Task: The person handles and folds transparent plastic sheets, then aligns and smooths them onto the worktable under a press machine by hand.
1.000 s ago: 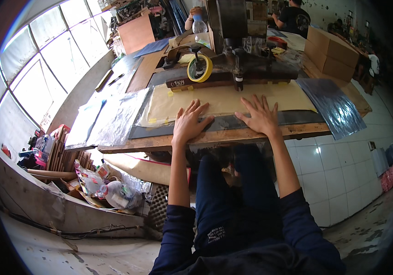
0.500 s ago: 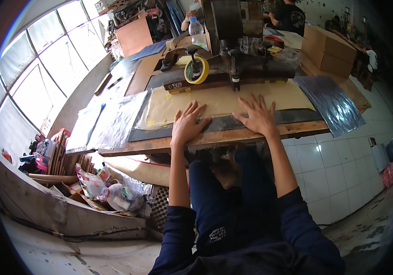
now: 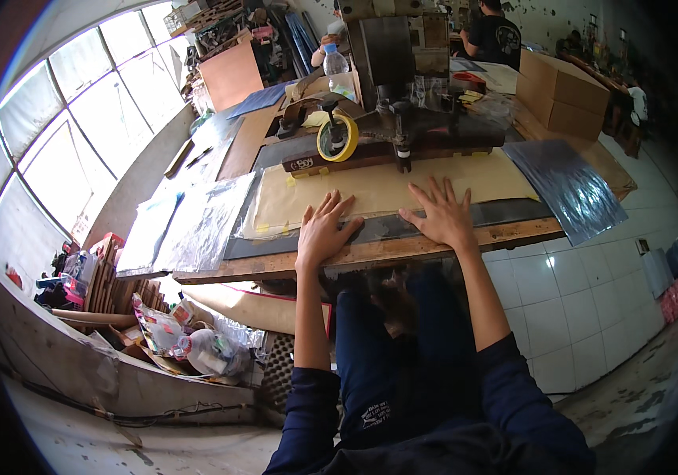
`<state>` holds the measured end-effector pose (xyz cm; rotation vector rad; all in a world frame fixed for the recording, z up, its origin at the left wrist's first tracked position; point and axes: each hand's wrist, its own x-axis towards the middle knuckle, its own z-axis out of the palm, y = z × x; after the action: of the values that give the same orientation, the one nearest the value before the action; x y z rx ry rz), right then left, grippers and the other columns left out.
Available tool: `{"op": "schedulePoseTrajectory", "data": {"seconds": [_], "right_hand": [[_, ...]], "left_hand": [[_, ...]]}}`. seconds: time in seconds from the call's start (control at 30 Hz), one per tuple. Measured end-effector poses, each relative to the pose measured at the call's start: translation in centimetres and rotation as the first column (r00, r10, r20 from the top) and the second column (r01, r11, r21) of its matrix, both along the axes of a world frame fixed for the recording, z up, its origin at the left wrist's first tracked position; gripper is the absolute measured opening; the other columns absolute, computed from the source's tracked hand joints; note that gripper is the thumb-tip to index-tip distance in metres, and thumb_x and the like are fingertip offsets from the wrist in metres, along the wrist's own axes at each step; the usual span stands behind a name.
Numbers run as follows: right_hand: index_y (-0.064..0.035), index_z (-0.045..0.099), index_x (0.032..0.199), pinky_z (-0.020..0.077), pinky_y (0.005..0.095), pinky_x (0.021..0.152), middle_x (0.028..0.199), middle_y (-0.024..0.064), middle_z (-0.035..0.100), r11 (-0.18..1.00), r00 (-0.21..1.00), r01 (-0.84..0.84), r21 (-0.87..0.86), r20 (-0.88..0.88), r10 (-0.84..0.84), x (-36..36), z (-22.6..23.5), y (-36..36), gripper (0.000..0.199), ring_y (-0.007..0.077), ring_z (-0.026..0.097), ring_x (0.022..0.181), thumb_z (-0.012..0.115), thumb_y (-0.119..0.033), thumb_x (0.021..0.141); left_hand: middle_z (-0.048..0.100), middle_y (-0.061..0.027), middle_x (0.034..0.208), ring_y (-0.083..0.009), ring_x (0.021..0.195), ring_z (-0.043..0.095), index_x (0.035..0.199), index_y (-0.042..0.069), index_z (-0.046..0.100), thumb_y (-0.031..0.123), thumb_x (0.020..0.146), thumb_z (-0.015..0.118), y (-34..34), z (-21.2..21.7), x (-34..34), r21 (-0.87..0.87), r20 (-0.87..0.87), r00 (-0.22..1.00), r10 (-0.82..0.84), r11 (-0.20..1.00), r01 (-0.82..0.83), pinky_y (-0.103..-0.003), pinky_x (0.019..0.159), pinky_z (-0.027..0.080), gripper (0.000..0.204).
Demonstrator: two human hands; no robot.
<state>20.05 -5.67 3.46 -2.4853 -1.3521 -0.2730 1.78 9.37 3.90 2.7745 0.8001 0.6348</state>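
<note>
A long tan sheet [image 3: 386, 186] lies over a dark mat [image 3: 386, 225] along the front of the wooden workbench [image 3: 267, 267]. My left hand [image 3: 325, 230] rests flat on the sheet's near edge, fingers spread. To its right my right hand [image 3: 440, 214] also lies flat there, fingers fanned out. Neither hand holds anything. Just beyond the fingertips, a dark press machine [image 3: 390, 111] stands with its long bar [image 3: 370, 158] across the sheet's far side. A yellow tape roll [image 3: 337, 138] hangs on a knob at the bar's left.
Clear plastic sheets [image 3: 204, 218] lie at the left, a shiny dark film [image 3: 564, 186] overhangs the right edge. Cardboard boxes [image 3: 564, 91] and a plastic bottle [image 3: 336, 63] stand farther back. Bagged waste [image 3: 204, 348] sits below left. Another person [image 3: 497, 36] is at the far right.
Both hands stay spread flat on the tan sheet. The whole view has shifted slightly, with the bench appearing a little lower.
</note>
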Motion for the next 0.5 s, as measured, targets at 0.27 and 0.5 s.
{"op": "schedulePoseTrajectory", "data": {"seconds": [0.27, 0.5], "right_hand": [[-0.0293, 0.037, 0.134, 0.0105, 0.0635, 0.103, 0.144, 0.0088, 0.028, 1.000, 1.000, -0.010, 0.004, -0.002, 0.010, 0.02, -0.10, 0.04, 0.067, 0.0323, 0.021, 0.133, 0.035, -0.069, 0.080], [-0.0291, 0.037, 0.134, 0.0101, 0.0636, 0.103, 0.144, 0.0086, 0.028, 1.000, 1.000, -0.012, -0.002, -0.003, 0.012, 0.02, -0.14, 0.05, 0.068, 0.0322, 0.021, 0.133, 0.035, -0.069, 0.080]], "left_hand": [[0.037, -0.0117, 0.139, -0.0228, 0.131, 0.029, 0.129, 0.020, 0.047, 0.053, 0.084, 0.048, 0.11, -0.24, -0.08, -0.002, 0.016, 1.000, -0.005, 1.000, 0.005, -0.044, 0.107, 0.020, 0.056], [0.038, -0.0131, 0.137, -0.0232, 0.131, 0.030, 0.128, 0.017, 0.048, 0.051, 0.084, 0.048, 0.04, -0.33, -0.21, 0.012, 0.029, 1.000, -0.007, 1.000, 0.007, -0.043, 0.107, 0.020, 0.055]]}}
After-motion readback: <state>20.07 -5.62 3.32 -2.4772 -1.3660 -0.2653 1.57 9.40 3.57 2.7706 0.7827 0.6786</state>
